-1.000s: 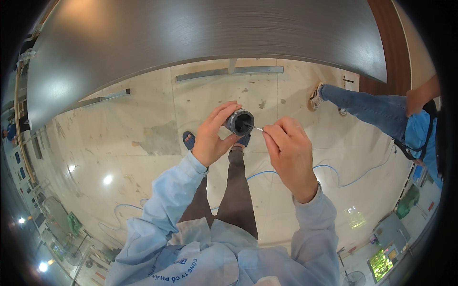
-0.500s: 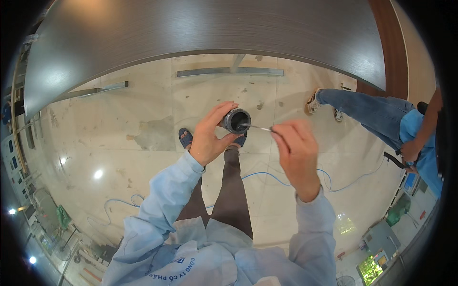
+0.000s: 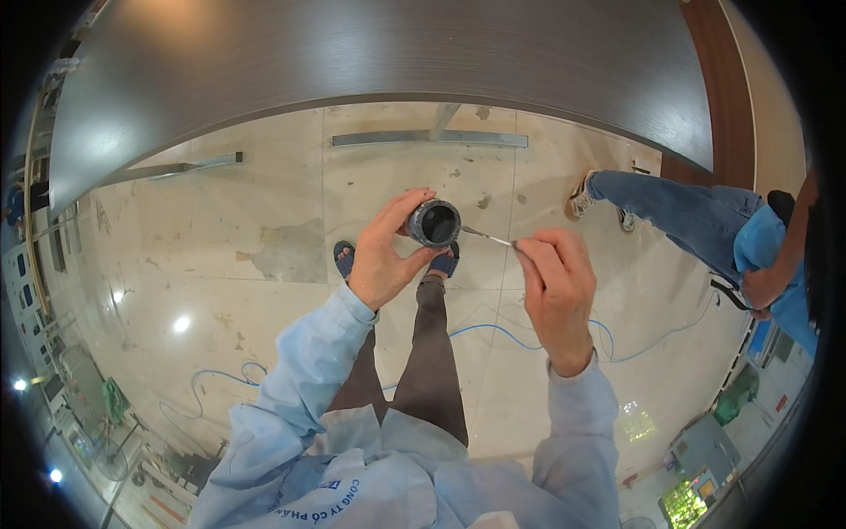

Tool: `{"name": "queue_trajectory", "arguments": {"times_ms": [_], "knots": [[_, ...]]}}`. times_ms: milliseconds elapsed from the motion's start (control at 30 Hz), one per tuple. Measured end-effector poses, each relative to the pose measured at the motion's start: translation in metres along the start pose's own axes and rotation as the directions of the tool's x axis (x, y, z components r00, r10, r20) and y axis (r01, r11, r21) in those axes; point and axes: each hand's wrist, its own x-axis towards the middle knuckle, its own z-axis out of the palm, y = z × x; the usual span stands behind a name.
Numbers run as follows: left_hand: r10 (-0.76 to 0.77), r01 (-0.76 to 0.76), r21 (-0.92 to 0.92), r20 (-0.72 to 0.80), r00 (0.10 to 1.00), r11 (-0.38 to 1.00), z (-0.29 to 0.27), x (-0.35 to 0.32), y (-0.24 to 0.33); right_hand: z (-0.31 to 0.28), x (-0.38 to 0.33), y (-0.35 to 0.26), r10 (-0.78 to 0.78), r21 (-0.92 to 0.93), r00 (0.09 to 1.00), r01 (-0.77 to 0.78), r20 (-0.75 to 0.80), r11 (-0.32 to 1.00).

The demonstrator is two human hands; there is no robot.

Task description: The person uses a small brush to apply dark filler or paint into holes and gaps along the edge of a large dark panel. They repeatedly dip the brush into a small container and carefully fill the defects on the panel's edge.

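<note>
My left hand (image 3: 388, 251) is wrapped round a small dark jar (image 3: 434, 223), its open mouth turned up toward me. Dark matter coats the jar's inside and rim. Between the fingertips of my right hand (image 3: 560, 286) is a thin metal spatula (image 3: 490, 237). Its narrow blade points left and ends just at the right side of the jar's rim, outside the mouth; whether it touches the rim I cannot tell. Both hands are held out in front of my body, over the floor.
A large dark wood-grain panel (image 3: 379, 53) spans the far side, on metal supports (image 3: 430, 138). At the right stands another person (image 3: 679, 207) in jeans and a blue top. A blue hose (image 3: 493, 328) winds over the tiled floor (image 3: 238, 317) near my legs.
My right hand has moved a little right and down, drawing the spatula's tip out of the jar's mouth. The left hand keeps the jar in nearly the same spot.
</note>
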Motion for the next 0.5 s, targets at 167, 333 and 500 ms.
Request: {"name": "queue_trajectory", "arguments": {"times_ms": [167, 333, 500], "knots": [[0.007, -0.007, 0.011, 0.009, 1.0, 1.0, -0.0021, 0.0021, 0.0037, 0.0035, 0.0001, 0.0015, -0.028, 0.005, 0.992, 0.028, 0.12, 1.0], [-0.021, 0.02, 0.048, 0.018, 1.0, 0.999, -0.0052, 0.0055, 0.0066, 0.0021, 0.0028, -0.0001, 0.044, 0.075, 0.996, -0.05, 0.078, 0.996], [-0.008, 0.007, 0.052, 0.006, 1.0, 0.999, -0.0065, 0.0078, 0.0038, 0.005, 0.0026, 0.005, 0.257, 0.2, 0.924, -0.319, 0.283, 0.926]]}}
